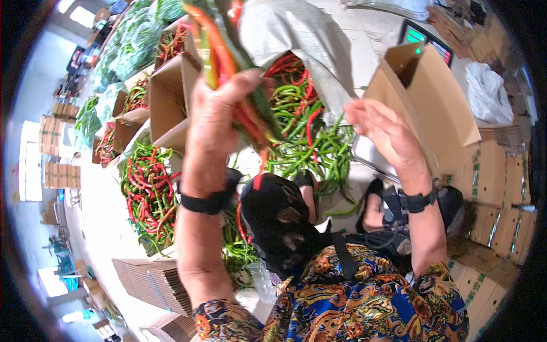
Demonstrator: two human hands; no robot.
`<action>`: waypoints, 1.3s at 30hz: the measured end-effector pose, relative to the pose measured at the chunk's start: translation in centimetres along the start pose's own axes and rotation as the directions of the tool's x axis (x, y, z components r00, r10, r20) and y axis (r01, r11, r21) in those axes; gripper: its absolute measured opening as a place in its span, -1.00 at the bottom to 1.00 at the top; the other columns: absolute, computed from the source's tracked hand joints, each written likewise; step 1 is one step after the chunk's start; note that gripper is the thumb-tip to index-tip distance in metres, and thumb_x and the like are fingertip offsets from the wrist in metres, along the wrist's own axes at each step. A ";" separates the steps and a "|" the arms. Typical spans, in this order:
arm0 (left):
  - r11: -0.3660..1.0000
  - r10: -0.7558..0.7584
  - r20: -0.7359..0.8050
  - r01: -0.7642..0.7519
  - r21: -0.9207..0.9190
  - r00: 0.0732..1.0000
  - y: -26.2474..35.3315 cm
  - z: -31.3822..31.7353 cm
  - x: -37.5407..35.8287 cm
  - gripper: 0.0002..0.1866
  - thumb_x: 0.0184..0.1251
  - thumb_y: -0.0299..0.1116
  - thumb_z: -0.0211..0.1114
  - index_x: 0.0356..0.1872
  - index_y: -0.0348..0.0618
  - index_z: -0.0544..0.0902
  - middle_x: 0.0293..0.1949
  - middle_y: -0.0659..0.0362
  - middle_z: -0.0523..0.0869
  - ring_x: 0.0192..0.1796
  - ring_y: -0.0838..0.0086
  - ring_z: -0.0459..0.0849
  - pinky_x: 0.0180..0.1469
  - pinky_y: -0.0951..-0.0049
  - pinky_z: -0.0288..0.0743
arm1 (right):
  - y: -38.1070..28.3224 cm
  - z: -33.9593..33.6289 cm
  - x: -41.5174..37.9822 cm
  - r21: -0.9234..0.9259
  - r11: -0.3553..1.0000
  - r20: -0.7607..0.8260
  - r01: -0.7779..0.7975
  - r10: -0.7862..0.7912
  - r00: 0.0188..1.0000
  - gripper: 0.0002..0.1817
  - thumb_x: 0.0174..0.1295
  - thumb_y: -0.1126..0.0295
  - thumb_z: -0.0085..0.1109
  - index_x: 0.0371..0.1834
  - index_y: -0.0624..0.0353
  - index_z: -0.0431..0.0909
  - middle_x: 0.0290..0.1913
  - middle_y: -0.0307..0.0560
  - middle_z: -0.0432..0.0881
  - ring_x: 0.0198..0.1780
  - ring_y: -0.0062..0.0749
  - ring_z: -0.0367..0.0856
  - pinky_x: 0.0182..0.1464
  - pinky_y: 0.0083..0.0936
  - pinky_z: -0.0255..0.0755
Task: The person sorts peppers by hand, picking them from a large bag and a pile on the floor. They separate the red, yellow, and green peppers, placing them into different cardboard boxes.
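Note:
My left hand point(219, 111) is raised, its fingers wrapped round a bunch of long red, orange and green peppers point(222, 51), blurred by motion. Over at the right, my right hand point(387, 128) holds nothing, with its fingers stretched out and the palm turned toward the left. Between and below both hands lies a loose pile of green peppers point(325, 154) with some red ones. The pile reaches up to the mouth of a white woven sack point(285, 28), where more red and green peppers show.
An open cardboard box point(433, 102) stands at the right beside a scale with a lit display point(419, 40). Red and green peppers point(149, 196) lie in a heap at left, near open boxes point(171, 100). Flattened cardboard point(154, 285) is stacked at lower left.

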State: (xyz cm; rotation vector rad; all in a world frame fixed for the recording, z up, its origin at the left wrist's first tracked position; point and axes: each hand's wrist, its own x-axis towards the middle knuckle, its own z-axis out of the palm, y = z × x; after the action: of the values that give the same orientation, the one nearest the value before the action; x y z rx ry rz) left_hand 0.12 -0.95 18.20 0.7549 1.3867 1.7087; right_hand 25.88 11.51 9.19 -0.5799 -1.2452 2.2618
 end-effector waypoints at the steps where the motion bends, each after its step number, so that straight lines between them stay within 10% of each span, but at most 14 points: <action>1: 0.993 0.058 -0.045 -0.053 0.107 0.997 1.4 -2.2 0.6 -0.64 0.05 -0.35 0.40 -0.15 -0.27 0.53 -0.33 0.14 0.66 -0.34 0.44 0.66 -0.26 0.45 0.57 | 1.2 -1.2 -0.2 -0.027 0.997 -0.045 -0.070 0.069 0.997 -0.54 0.34 0.22 0.10 0.21 0.26 0.42 0.07 -0.07 0.59 0.04 -0.46 0.55 0.07 -0.54 0.38; 8: 0.863 -0.011 -0.237 0.129 0.489 0.972 8.1 -18.8 6.8 -0.64 0.18 -0.21 0.37 -0.15 -0.30 0.59 -0.43 0.15 0.69 -0.43 0.52 0.65 -0.37 0.51 0.56 | 9.6 -6.3 0.0 0.043 0.912 -0.293 -0.409 0.403 0.867 -0.61 0.31 0.21 0.17 0.10 0.20 0.51 -0.09 -0.17 0.65 -0.10 -0.57 0.58 -0.03 -0.59 0.43; 12: 0.628 0.419 -0.378 0.038 0.777 0.825 4.0 -25.5 11.0 -0.37 0.19 -0.24 0.39 0.20 -0.39 0.40 -0.14 0.03 0.67 -0.06 0.38 0.65 -0.05 0.43 0.54 | 12.9 -7.0 2.5 0.022 0.891 -0.318 -0.454 0.437 0.841 -0.60 0.31 0.19 0.17 0.10 0.21 0.50 -0.07 -0.17 0.65 -0.08 -0.54 0.58 -0.01 -0.59 0.44; 15: 0.512 0.453 -0.062 -0.203 0.835 0.889 -2.8 -23.2 9.9 -0.70 0.28 -0.35 0.29 0.00 -0.25 0.63 -0.23 0.18 0.68 -0.10 0.47 0.61 -0.11 0.52 0.49 | 15.8 -8.2 4.8 -0.016 0.870 -0.343 -0.493 0.459 0.820 -0.59 0.33 0.19 0.15 0.12 0.22 0.49 -0.05 -0.13 0.64 -0.04 -0.49 0.58 0.00 -0.54 0.44; 16: 0.777 0.249 -0.220 -0.059 0.627 0.943 -6.4 -19.8 8.6 -0.80 0.32 -0.39 0.25 -0.12 -0.25 0.67 -0.27 0.24 0.67 -0.23 0.58 0.57 -0.23 0.57 0.46 | 16.4 -8.6 5.5 -0.038 0.860 -0.343 -0.510 0.468 0.815 -0.58 0.33 0.18 0.15 0.13 0.22 0.49 -0.04 -0.13 0.63 -0.03 -0.49 0.57 0.02 -0.54 0.44; 18: 0.842 -0.126 -0.183 0.203 0.500 0.975 -13.8 -14.9 6.2 -0.83 0.27 -0.46 0.28 -0.15 -0.27 0.68 -0.24 0.25 0.67 -0.23 0.61 0.59 -0.16 0.58 0.50 | 17.8 -9.0 7.2 -0.088 0.836 -0.341 -0.541 0.485 0.805 -0.56 0.33 0.16 0.15 0.14 0.24 0.48 -0.02 -0.12 0.62 -0.03 -0.49 0.57 0.04 -0.53 0.43; 21: 0.846 -0.245 -0.032 0.230 0.482 0.969 -28.1 -10.8 3.9 -0.76 0.23 -0.43 0.32 -0.09 -0.28 0.66 -0.26 0.12 0.74 -0.26 0.51 0.68 -0.13 0.48 0.57 | 19.8 -10.2 10.6 -0.156 0.828 -0.269 -0.539 0.490 0.829 -0.45 0.31 0.13 0.16 0.22 0.29 0.39 0.07 -0.04 0.57 0.00 -0.43 0.56 0.07 -0.48 0.43; 28: 0.532 -0.018 0.012 -0.001 0.846 1.000 -39.0 -0.5 6.3 -0.47 0.09 -0.29 0.44 0.07 -0.22 0.47 -0.26 -0.10 0.65 -0.22 -0.05 0.64 -0.20 0.08 0.52 | 21.2 -14.5 19.4 -0.208 0.791 -0.336 -0.576 0.495 0.801 -0.21 0.30 0.23 0.14 0.49 0.25 -0.05 0.13 0.07 0.51 0.01 -0.29 0.56 0.01 -0.45 0.47; 32: 0.537 -0.075 0.066 -0.016 0.844 0.995 -41.4 -0.9 6.6 -0.60 0.17 -0.34 0.36 0.00 -0.24 0.48 -0.24 -0.12 0.65 -0.33 -0.08 0.63 -0.34 0.11 0.51 | 20.6 -19.3 22.3 -0.365 0.823 -0.568 -0.436 0.174 0.804 -0.12 0.23 0.27 0.20 0.55 0.01 -0.13 0.38 0.16 0.21 0.24 -0.18 0.38 0.14 -0.25 0.40; 36: 0.742 -0.219 0.234 0.006 0.671 0.947 -36.9 -0.9 5.5 -0.70 0.25 -0.33 0.29 -0.08 -0.29 0.52 -0.29 -0.13 0.64 -0.32 -0.05 0.62 -0.29 0.14 0.50 | 20.1 -23.3 23.6 -0.388 0.789 -0.680 -0.477 0.105 0.726 -0.21 0.24 0.34 0.19 0.51 0.01 0.01 0.42 0.13 0.18 0.32 -0.12 0.30 0.18 -0.25 0.36; 39: 0.524 0.175 0.290 -0.338 0.782 0.941 -35.1 -2.0 8.3 -0.71 0.27 -0.31 0.27 -0.08 -0.27 0.56 -0.23 -0.10 0.64 -0.21 0.01 0.60 -0.14 0.14 0.47 | 20.9 -23.3 24.3 -0.337 0.810 -0.635 -0.480 0.181 0.751 -0.43 0.25 0.35 0.16 0.36 0.07 0.33 0.21 0.07 0.50 0.17 -0.25 0.49 0.11 -0.38 0.42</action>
State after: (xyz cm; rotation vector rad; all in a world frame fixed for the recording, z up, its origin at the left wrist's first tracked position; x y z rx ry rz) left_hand 1.56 8.29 -16.67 1.6713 2.0346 1.0417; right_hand 15.64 31.62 -23.45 -1.6785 -1.4448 1.7641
